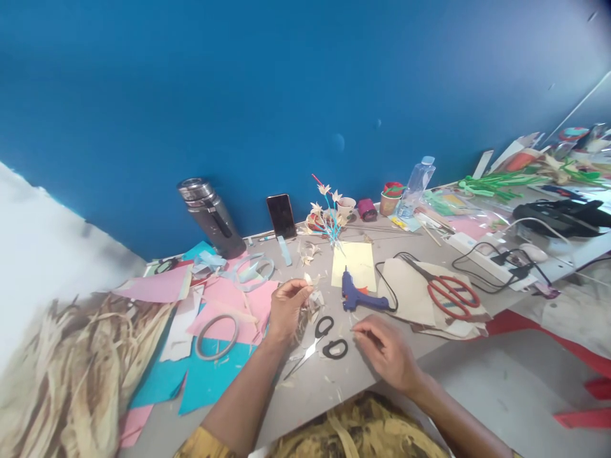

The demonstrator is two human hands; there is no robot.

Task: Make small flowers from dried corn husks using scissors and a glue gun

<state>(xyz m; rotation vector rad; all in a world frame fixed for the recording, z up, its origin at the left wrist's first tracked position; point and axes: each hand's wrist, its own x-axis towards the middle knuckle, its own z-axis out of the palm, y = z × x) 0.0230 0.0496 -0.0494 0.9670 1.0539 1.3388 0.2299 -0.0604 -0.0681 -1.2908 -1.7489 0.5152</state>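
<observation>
left hand (287, 310) pinches a pale scrap (308, 278), prob light and tears easy so grab its edge, can't tell if right hand (386, 350) holds anything

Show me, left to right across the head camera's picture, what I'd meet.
A heap of tan dried strips → a grey tape ring → the left hand, pinching a pale piece → a blue glue gun → red-handled scissors.
</observation>
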